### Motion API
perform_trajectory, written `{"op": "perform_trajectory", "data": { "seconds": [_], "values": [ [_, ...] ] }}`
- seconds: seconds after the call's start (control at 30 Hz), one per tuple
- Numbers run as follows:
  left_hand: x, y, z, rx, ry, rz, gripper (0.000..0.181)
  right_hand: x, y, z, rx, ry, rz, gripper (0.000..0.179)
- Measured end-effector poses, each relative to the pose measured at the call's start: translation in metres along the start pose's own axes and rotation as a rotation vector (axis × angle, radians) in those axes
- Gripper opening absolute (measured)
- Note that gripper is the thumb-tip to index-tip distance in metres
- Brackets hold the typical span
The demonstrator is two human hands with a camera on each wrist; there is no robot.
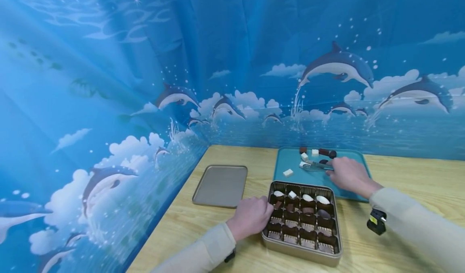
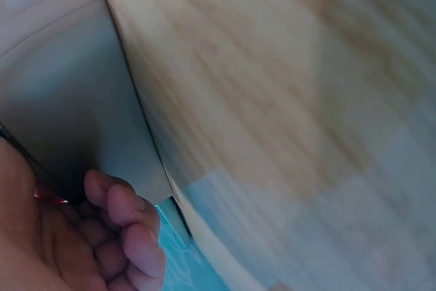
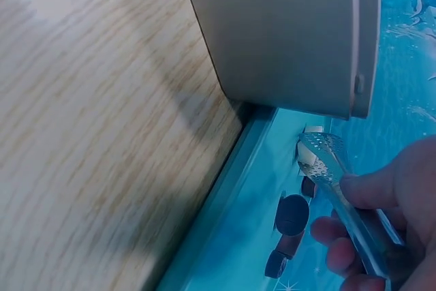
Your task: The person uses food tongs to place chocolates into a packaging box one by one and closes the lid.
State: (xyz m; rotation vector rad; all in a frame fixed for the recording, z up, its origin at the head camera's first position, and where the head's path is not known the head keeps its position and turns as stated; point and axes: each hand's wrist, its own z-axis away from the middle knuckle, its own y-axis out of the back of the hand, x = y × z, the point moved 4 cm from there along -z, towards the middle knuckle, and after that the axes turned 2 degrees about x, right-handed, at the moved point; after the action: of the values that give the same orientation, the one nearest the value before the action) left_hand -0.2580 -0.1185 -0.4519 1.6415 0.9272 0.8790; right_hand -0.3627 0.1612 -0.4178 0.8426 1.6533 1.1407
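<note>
In the head view my right hand holds metal serving tongs over a teal tray. The perforated ends of the tongs are around a white chocolate in the right wrist view; whether they clamp it, I cannot tell. Dark chocolates lie beside them. My left hand, fingers curled, grips the left edge of a metal tin with a brown divided insert. White pieces fill its far row and brown pieces the second. The two nearer rows hold only ribbed cup bottoms.
A flat metal lid lies on the wooden table left of the tray. Another white piece sits apart at the tray's left side. A blue dolphin-print curtain hangs behind the table and along its left side.
</note>
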Motion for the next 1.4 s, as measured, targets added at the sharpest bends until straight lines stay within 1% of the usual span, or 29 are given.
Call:
{"op": "perform_trajectory", "data": {
  "seconds": [0.17,0.3,0.37,0.53,0.63,0.83,0.97,1.13,1.27,1.33,1.4],
  "values": [
    [0.001,0.0,0.0,-0.011,0.007,0.015,0.043,-0.001,0.006,0.008,0.033,0.01,-0.009,0.039],
    [0.001,0.0,0.0,-0.017,0.0,0.018,0.043,-0.005,0.019,0.02,0.067,0.035,-0.013,0.04],
    [0.001,0.0,0.0,-0.023,0.002,0.021,0.043,-0.009,0.026,0.028,0.071,0.047,-0.015,0.04],
    [0.001,0.0,0.0,-0.034,0.013,0.03,0.042,-0.018,0.044,0.049,0.075,0.077,-0.006,0.04],
    [0.002,0.0,0.0,-0.038,0.006,0.027,0.042,-0.021,0.053,0.064,0.082,0.096,-0.007,0.039],
    [0.003,0.002,-0.001,-0.04,-0.033,-0.032,0.043,-0.024,0.066,0.098,0.075,0.132,-0.008,0.036],
    [0.003,0.002,-0.002,-0.036,-0.053,-0.065,0.043,-0.021,0.067,0.12,0.055,0.124,0.002,0.033],
    [0.003,0.004,-0.001,-0.053,-0.069,-0.091,0.044,-0.015,0.058,0.141,0.031,0.1,0.021,0.031],
    [0.005,0.004,-0.001,-0.07,-0.087,-0.103,0.045,-0.01,0.05,0.153,-0.012,0.08,0.033,0.029],
    [0.005,0.005,-0.001,-0.062,-0.086,-0.104,0.044,-0.008,0.047,0.157,-0.032,0.074,0.031,0.029],
    [0.005,0.006,-0.002,-0.048,-0.082,-0.103,0.043,-0.007,0.046,0.16,-0.035,0.074,0.033,0.028]
  ]
}}
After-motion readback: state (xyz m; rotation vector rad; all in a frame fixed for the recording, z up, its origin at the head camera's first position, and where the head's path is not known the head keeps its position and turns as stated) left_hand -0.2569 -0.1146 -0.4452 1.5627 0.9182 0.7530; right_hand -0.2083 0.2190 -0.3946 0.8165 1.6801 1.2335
